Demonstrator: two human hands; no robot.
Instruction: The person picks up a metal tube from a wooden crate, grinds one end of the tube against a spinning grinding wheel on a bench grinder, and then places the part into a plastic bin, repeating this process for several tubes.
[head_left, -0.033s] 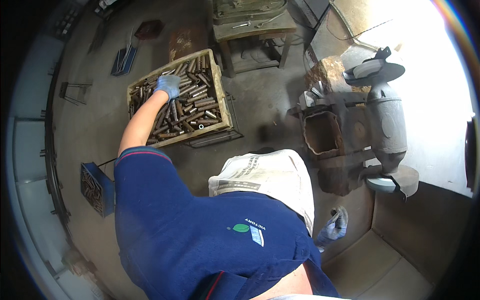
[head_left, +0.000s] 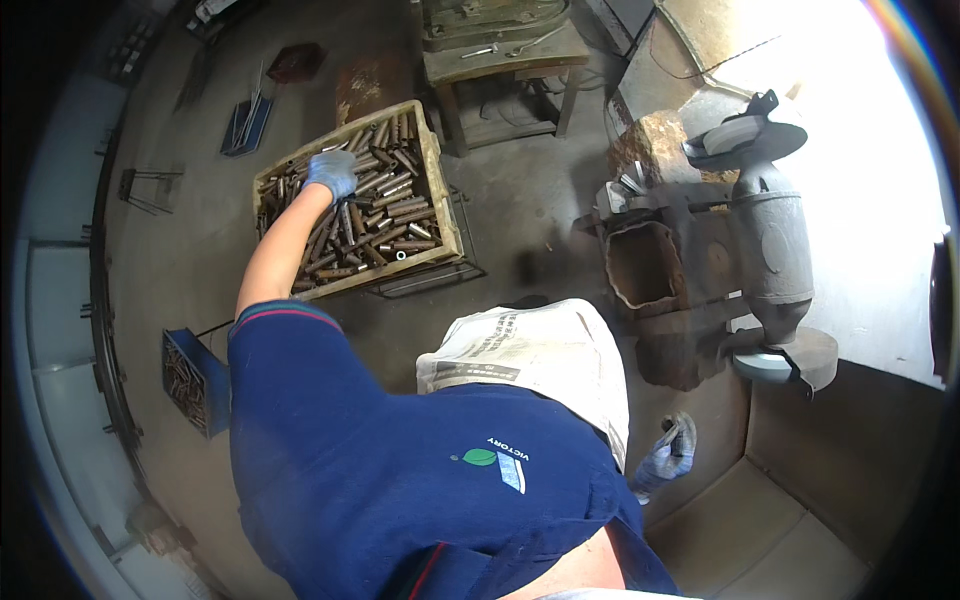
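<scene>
My left hand (head_left: 332,173), in a blue work glove, reaches out over a large yellowish crate (head_left: 441,185). The crate is filled with short metal tubes (head_left: 385,205), mostly brown and rusty, a few of them shiny. The glove rests among the tubes with its fingers curled downward; its back covers whatever lies beneath the fingertips. Low on the right, beside my body, my right hand (head_left: 668,455) hangs in a blue glove with a grey, dirty palm side. Its fingers are bent inward, and I cannot see what, if anything, is in them.
A double-ended bench grinder (head_left: 775,250) stands at the right, beside a rusty open-topped box (head_left: 642,265). A workbench (head_left: 480,67) with hand tools is at the far side. Blue bins (head_left: 205,385) stand on the floor at the left. A white apron (head_left: 530,345) covers my front.
My left hand has shifted very slightly left over the tubes. The right hand keeps its place and its bent fingers.
</scene>
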